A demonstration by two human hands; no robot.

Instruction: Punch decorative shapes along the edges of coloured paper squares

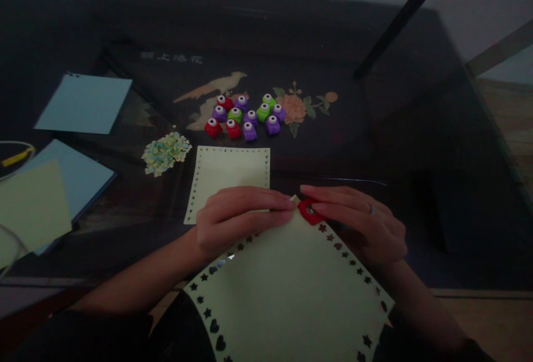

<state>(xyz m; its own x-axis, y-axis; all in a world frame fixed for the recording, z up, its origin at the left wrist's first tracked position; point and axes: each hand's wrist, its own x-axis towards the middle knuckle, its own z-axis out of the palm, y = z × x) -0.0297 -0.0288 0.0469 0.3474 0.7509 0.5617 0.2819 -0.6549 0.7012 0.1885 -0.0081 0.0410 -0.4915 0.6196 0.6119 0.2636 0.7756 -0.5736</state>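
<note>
A pale green sheet (291,284) with star and heart holes along its edges is held up close to me, one corner pointing away. My left hand (245,215) pinches it near that far corner, fingers pressed together. A red punch (310,212) sits on the edge just right of the corner. Around the punch my right hand (360,217), with a ring on one finger, is closed; its thumb is hidden. Behind my left hand, a smaller pale sheet (233,173) with punched edges lies on the table.
Several red, purple and green punches (250,117) stand on the dark table (395,145). Paper bits (166,152) are heaped left of them. Blue sheets (85,104) and a pale green sheet (35,206) lie at the left. A dark pole (403,20) rises behind.
</note>
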